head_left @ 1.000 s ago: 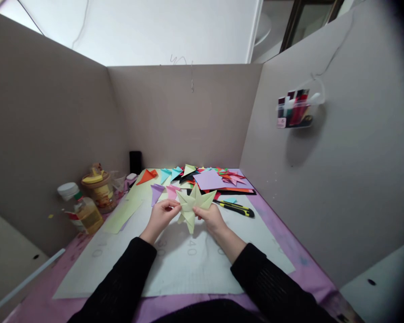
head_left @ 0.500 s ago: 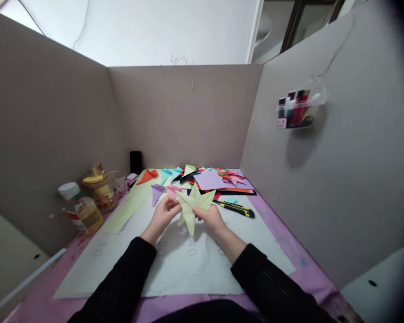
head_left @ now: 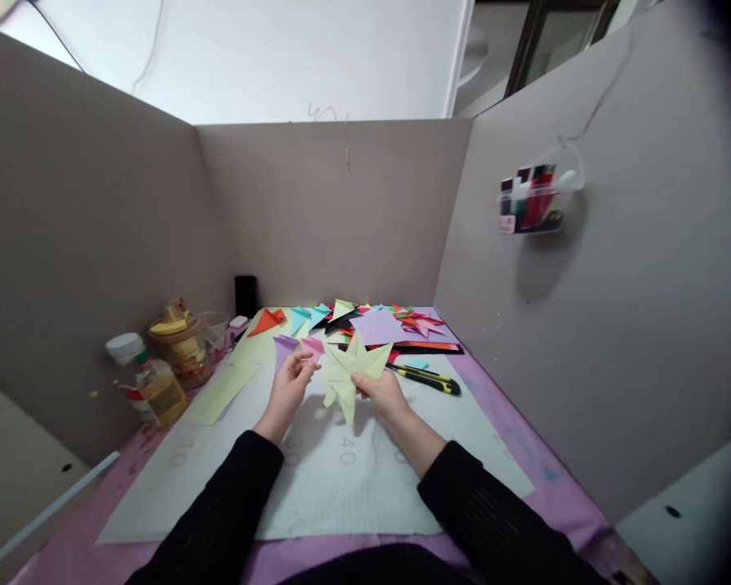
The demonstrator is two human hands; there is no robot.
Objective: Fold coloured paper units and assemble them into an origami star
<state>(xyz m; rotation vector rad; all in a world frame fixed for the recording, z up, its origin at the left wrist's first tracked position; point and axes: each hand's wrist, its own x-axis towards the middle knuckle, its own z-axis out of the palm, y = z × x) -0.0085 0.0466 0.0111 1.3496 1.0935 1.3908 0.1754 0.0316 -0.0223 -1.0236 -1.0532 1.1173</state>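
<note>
A pale yellow-green folded paper star point(head_left: 344, 375) is held above the white mat point(head_left: 341, 496). My right hand point(head_left: 382, 394) pinches it at its right side, thumb on the front face. Just left of the star, my left hand point(head_left: 292, 386) is off the paper, its fingers bent and slightly apart with nothing seen in them. Behind my left hand lie a purple folded paper piece point(head_left: 284, 349) and a pink folded piece point(head_left: 313, 348). A black and yellow utility knife point(head_left: 430, 379) rests to the right of my right hand.
Folded pieces and a lilac sheet point(head_left: 378, 327) are heaped at the back. At left stand an oil-coloured bottle point(head_left: 163, 390), a brown tub point(head_left: 181, 345) and a black phone-like object point(head_left: 245, 295). Grey panels point(head_left: 335, 211) enclose the table; a clear basket point(head_left: 542, 199) hangs at right.
My left hand has let go of the star's left side and moved a little left. The star has tilted slightly in my right hand, which has stayed nearly in place.
</note>
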